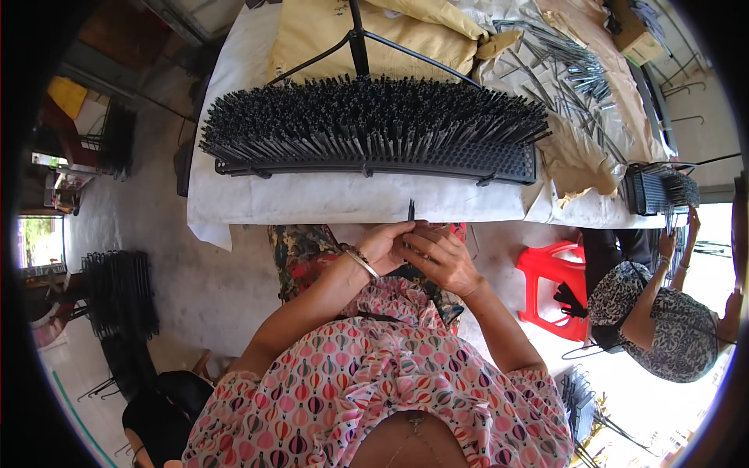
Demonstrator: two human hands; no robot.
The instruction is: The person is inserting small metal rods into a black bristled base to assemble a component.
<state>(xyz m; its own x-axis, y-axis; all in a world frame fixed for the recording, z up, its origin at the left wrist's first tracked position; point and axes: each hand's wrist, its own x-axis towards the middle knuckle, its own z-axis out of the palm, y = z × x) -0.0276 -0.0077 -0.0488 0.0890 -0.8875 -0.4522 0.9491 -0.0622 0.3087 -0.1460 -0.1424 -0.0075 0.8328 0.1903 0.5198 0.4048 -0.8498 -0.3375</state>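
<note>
My left hand (382, 249) and my right hand (443, 259) meet at the near edge of the table, over my lap. From the left fingertips a short, thin black piece (411, 209) points up; its lower end is hidden by the fingers. The right fingers are curled against the left ones, and what lies inside them is out of sight. Just beyond, on the white-covered table, stands a long black perforated rack (499, 160) packed with upright slim black rods (374, 117). Toward its front right, bare holes show.
Loose metal rods (546, 58) lie on crumpled paper at the far right. A red stool (550, 288) stands right of me, beside a co-worker (663, 320) with hands at a smaller rack (659, 189). Another person in black (168, 413) is at lower left, near hanging black racks (118, 292).
</note>
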